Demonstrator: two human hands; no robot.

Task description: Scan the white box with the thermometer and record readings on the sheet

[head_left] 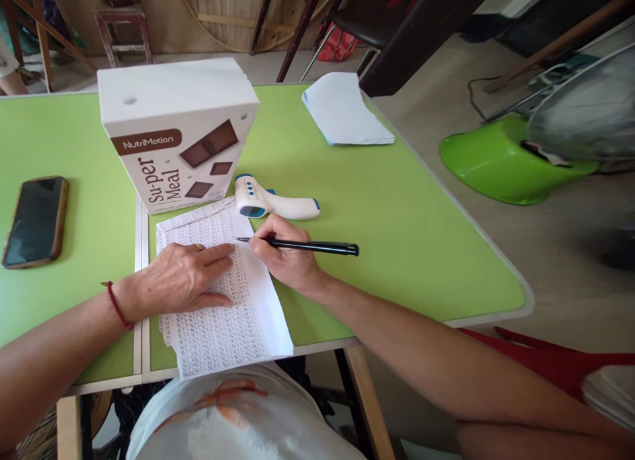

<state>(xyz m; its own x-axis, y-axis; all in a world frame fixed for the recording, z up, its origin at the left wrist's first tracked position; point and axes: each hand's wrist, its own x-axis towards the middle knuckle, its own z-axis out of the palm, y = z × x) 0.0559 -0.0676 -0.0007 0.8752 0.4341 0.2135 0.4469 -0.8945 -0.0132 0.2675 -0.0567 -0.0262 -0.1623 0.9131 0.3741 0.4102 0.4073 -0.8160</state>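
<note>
Rows of dense handwriting cover a sheet of paper (218,334), which lies at the table's near edge and sticks out slightly past it. My left hand (186,278) rests on the sheet with its fingers stretched out; a ring and a red bracelet show on it. In my right hand (285,255) is a black pen (322,247), pinched between thumb and fingers. The pen's tip is at the upper part of the writing, close to my left fingertips. A white and blue infrared thermometer (278,200) lies just beyond my right hand, by the sheet's top corner.
A white NutriMotion box (178,142) stands behind the sheet on the green table (421,248). At the left lies a phone (36,222). Folded white paper (347,109) is near the far right edge. A bright green plastic stool or tub (501,159) sits beyond the table.
</note>
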